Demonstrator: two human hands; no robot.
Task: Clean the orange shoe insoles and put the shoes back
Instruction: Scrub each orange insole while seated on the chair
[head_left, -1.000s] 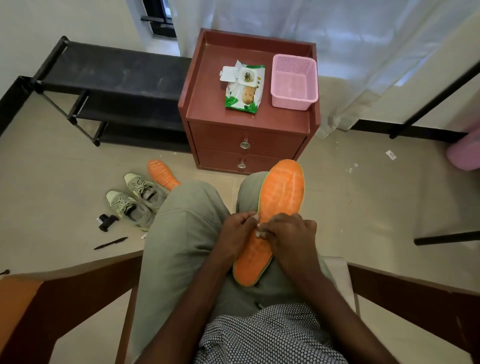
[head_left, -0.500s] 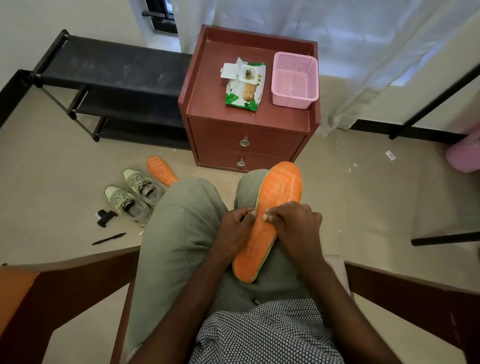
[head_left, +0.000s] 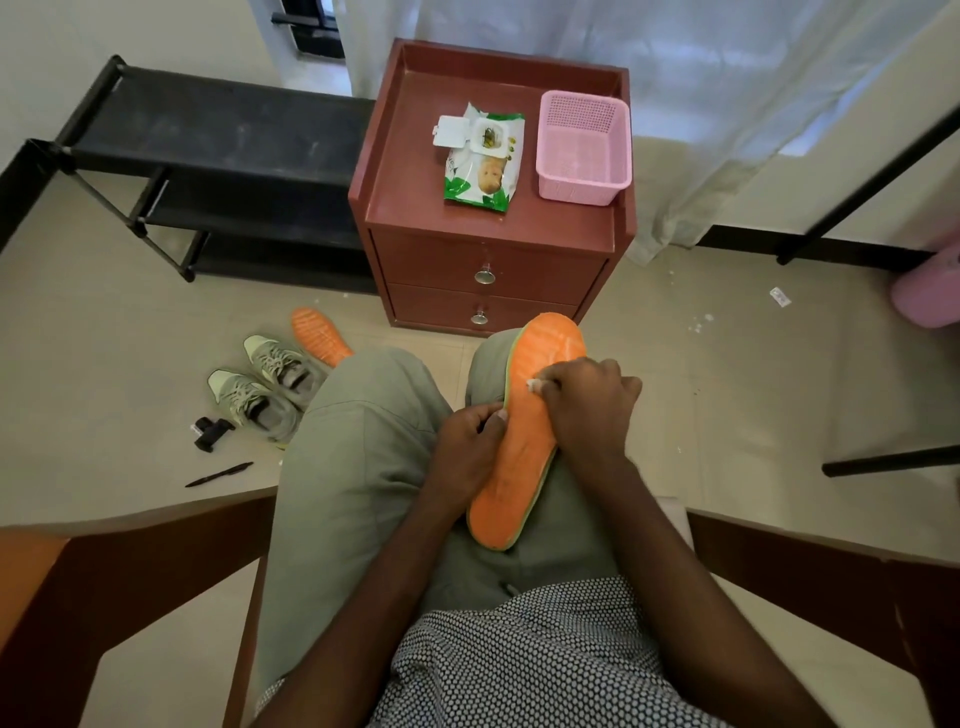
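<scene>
An orange insole (head_left: 524, 447) lies along my right thigh, toe end pointing away from me. My left hand (head_left: 470, 449) grips its left edge near the middle. My right hand (head_left: 589, 402) presses a small white wipe (head_left: 533, 385) onto the insole's upper part; most of the wipe is hidden under my fingers. A second orange insole (head_left: 317, 335) lies on the floor to the left. Beside it stand two grey-green shoes (head_left: 265, 387), laces up, partly hidden by my left knee.
A red-brown bedside cabinet (head_left: 410, 208) stands ahead, carrying an open pack of wipes (head_left: 480, 161) and a pink basket (head_left: 582, 148). A black shoe rack (head_left: 218, 171) is at the left. A pen (head_left: 218, 474) and a small black object (head_left: 210, 431) lie on the floor. Wooden chair arms flank my legs.
My right hand with the wipe has slid up the insole from its middle toward the toe end. My left hand keeps its hold on the edge.
</scene>
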